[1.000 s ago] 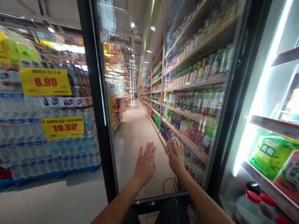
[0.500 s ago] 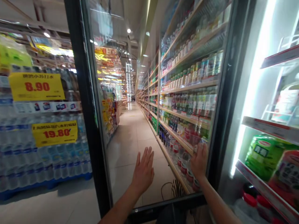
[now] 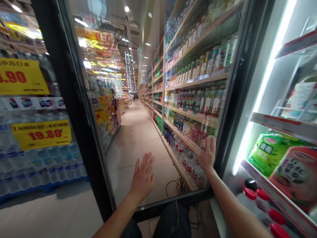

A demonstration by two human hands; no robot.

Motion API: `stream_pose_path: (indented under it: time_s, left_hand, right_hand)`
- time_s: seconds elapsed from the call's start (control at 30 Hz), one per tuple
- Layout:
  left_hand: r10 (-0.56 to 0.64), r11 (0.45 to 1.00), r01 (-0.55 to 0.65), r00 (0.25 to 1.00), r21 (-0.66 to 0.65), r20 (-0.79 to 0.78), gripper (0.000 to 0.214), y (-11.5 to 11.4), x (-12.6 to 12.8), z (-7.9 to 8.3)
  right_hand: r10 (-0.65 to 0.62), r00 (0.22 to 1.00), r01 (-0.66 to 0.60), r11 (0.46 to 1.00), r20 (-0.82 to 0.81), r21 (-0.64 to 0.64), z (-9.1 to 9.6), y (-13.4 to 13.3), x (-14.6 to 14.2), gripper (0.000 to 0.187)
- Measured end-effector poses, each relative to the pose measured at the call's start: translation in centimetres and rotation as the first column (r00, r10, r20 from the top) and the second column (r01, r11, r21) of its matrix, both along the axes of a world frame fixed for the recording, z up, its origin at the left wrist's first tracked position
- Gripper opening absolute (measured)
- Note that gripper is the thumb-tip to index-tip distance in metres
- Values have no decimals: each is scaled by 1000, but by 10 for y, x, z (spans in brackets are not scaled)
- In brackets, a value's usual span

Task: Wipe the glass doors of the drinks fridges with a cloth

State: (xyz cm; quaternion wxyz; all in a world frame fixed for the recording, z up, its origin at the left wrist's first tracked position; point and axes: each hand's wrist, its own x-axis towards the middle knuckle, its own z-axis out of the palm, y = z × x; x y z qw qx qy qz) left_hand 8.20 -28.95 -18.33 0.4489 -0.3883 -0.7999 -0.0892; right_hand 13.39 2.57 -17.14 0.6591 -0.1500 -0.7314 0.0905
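A glass door [image 3: 123, 185] with a black frame [image 3: 74, 109] fills the middle of the view. My left hand [image 3: 143, 175] is at the lower middle of the pane, palm towards the glass, fingers straight and slightly apart. Near the pane's lower right corner is my right hand [image 3: 207, 153], fingers pointing up. Both hands look empty. Whether each palm presses on the glass cannot be made out.
Right of the door is a lit cooler with a green pouch [image 3: 266, 153], a red pouch [image 3: 296, 175] and red-capped bottles [image 3: 262, 195]. Bottled water [image 3: 37, 165] with yellow price signs [image 3: 42, 135] stands left. Drink shelves [image 3: 193, 81] show through or in the glass.
The view has shifted, so the door and price signs sit further left and a little higher. Both hands appear slightly further left, still at the pane. My legs now show more below the door.
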Motion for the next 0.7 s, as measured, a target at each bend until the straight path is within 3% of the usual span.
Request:
stream_pose_path:
  time_s: [0.1, 0.2, 0.3, 0.37, 0.43, 0.57, 0.63, 0.7]
  left_hand:
    - [31, 999, -31, 999, 8, -11, 57, -3, 1, 3]
    - [47, 999, -47, 999, 2, 10, 57, -2, 3, 5]
    - [53, 998, -53, 998, -18, 29, 58, -4, 4, 5]
    - [52, 998, -51, 998, -31, 34, 58, -8, 2, 3]
    - [54, 998, -53, 998, -28, 39, 59, -14, 0, 1]
    - [61, 998, -61, 996, -1, 62, 59, -23, -1, -1]
    - [67, 998, -68, 996, 17, 65, 59, -24, 0, 0]
    - [70, 997, -72, 996, 35, 59, 59, -24, 1, 1]
  right_hand:
    - [-4, 999, 2, 999, -53, -42, 2, -17, -7, 59]
    - [99, 995, -99, 986, 10, 134, -7, -74, -18, 63]
    - [178, 969, -226, 922, 173, 315, -17, -119, -23, 66]
    - [177, 961, -247, 897, 214, 367, -18, -118, -22, 65]
    - [154, 976, -198, 923, 156, 330, -12, -94, -17, 63]
    - [60, 995, -57, 997, -83, 44, 9, -44, -12, 61]
    - [42, 992, -43, 999, -120, -1, 15, -51, -16, 60]
    - [95, 994, -90, 992, -54, 86, 12, -81, -23, 59]
